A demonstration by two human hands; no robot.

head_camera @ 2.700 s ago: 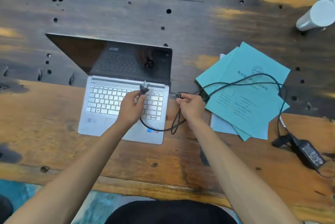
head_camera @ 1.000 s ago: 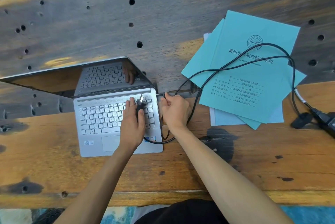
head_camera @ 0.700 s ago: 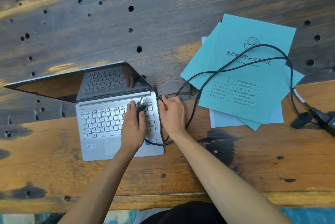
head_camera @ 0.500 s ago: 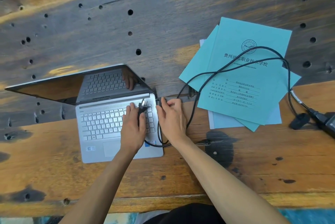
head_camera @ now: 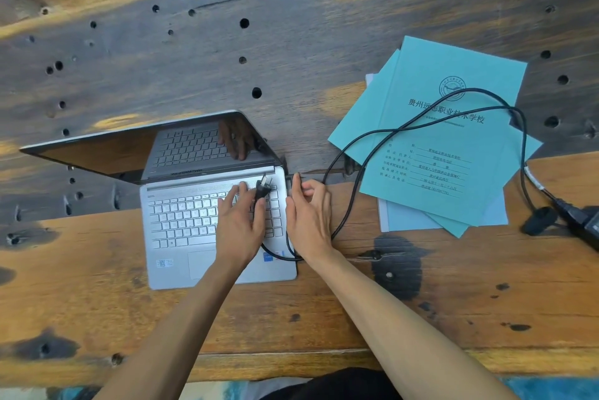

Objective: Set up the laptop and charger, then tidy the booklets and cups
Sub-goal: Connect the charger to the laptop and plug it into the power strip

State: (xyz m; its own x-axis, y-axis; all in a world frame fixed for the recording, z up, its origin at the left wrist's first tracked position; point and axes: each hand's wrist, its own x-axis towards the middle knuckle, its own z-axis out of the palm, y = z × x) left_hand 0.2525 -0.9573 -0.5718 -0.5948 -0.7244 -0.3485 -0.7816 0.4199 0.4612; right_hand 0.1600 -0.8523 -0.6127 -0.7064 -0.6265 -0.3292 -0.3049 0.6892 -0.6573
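Where right hand (head_camera: 308, 218) meets laptop (head_camera: 207, 224) edge, cable (head_camera: 353, 153) tip hidden

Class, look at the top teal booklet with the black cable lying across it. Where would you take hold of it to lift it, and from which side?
Probably grip the top teal booklet at its near right corner, coming from the right. That corner overhangs the sheets beneath, so fingers can slide under. The black cable loops across its middle and left, so clear it first.
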